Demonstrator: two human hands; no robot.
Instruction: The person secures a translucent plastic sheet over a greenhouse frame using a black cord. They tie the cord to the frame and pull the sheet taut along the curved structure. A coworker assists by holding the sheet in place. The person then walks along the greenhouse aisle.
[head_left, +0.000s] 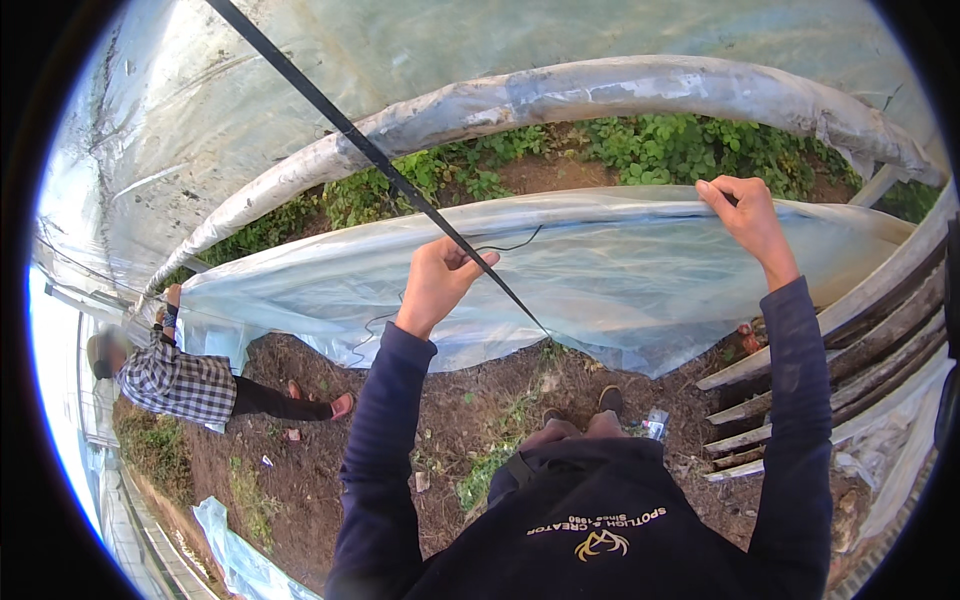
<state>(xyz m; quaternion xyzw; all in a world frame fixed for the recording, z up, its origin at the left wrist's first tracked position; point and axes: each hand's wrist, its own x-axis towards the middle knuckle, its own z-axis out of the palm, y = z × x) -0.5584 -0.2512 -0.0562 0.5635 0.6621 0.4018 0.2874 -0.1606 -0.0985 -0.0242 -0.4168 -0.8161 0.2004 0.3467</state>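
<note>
A clear plastic sheet (600, 277) hangs across in front of me, its upper edge gathered into a thick fold. My right hand (744, 221) pinches that fold between thumb and fingers. Thumb and forefinger of my left hand (444, 281) are closed on a thin black cord (517, 246). One end of the cord sticks out to the right, and a wavy length trails down over the sheet. A taut black strap (375, 156) slants down from the upper left and crosses at the left fingertips; whether they touch it I cannot tell.
A film-wrapped horizontal rail (570, 94) runs above the sheet, with leafy plants (660, 150) beyond. At the left a person in a checked shirt (180, 386) reaches up to the sheet's end. Stacked slats (847, 390) stand at the right. Litter and weeds dot the soil (300, 465).
</note>
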